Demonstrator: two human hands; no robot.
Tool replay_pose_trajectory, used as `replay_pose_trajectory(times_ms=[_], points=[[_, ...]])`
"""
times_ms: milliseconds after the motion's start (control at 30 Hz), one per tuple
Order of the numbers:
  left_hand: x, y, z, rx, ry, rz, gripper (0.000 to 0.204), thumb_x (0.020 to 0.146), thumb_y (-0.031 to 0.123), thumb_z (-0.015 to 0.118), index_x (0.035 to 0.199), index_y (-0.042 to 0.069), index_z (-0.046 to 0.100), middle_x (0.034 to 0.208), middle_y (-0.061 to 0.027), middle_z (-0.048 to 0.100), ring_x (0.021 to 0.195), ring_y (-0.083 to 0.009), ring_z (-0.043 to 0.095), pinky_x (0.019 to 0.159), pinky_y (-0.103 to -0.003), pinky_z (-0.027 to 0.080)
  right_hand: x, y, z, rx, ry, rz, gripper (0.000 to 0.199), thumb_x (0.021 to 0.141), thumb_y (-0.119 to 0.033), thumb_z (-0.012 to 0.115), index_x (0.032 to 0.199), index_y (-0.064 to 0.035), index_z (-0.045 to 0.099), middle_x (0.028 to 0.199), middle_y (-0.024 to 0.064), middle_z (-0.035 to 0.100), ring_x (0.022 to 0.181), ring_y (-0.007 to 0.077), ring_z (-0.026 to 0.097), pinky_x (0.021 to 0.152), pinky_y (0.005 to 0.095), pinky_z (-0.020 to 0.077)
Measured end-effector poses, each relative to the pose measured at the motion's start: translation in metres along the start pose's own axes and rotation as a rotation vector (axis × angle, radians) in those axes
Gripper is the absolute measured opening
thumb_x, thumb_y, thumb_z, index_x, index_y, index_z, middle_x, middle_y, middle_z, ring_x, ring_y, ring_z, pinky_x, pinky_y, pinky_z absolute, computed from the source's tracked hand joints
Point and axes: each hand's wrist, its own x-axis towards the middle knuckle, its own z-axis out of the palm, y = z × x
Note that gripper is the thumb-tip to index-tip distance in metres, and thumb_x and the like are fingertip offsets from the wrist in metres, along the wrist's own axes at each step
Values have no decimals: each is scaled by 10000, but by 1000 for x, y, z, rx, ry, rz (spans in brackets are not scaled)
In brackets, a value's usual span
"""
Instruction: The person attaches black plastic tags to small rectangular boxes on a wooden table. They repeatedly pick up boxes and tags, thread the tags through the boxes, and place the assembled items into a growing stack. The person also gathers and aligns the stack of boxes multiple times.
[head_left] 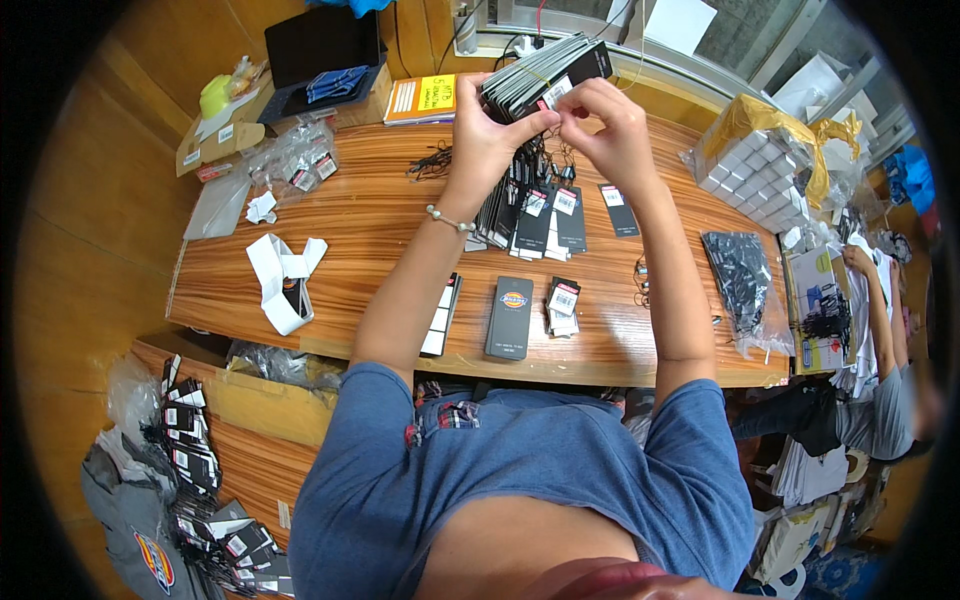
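Fingers of the left hand (482,132) clasp the tag stack (535,78) over the table (375,190), the right hand (612,130) pinching something unclear at its edge; likely stiff yet slippery, it wants two-sided gripping.

A wood-grained table (385,215) stands near brown wall panelling (90,230) and a window (738,45).

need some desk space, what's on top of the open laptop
A blue patterned bundle lies on the open laptop. The surface directly beneath the bundle is covered and can't be seen.
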Motion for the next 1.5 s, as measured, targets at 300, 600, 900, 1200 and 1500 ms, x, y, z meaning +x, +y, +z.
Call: replay_pose_trajectory(times_ms=[300,600,900,1200,1500], points=[[-5,-1,2,-536,6,-307,447,745,127,710,1028,22,379,905,-83,563,786,-141,596,675,-247,527,-21,0,4,168,352,271,52,754,-23,615,789,9,594,705,60,582,628,120,544,585,235,438],[-10,0,8,-806,-85,-633,424,847,369,558,1051,0,524,906,-122,624,803,-195,623,721,-314,540,-18,-7,16,-161,329,101,77,725,-34,631,797,-18,606,763,79,586,711,218,558,643,301,443],[-9,7,9,-925,-114,-737,396,891,390,466,1062,37,523,914,-102,619,836,-199,626,687,-360,562,-14,-3,9,-351,179,-27,93,680,-61,643,741,-52,572,717,56,544,703,231,532,634,330,413],[-8,-13,4,-950,-109,-808,448,891,432,442,1062,28,533,914,-120,625,791,-221,630,675,-401,550,-25,2,7,-150,154,44,94,672,-54,643,746,-41,585,725,61,552,732,229,534,663,336,424],[-18,-1,7,-1065,-384,-807,526,884,442,446,1178,6,460,1008,-189,594,867,-302,619,749,-455,528,-37,13,9,1007,36,670,723,682,-293,740,1233,2,376,1009,82,566,865,128,555,684,241,465]])
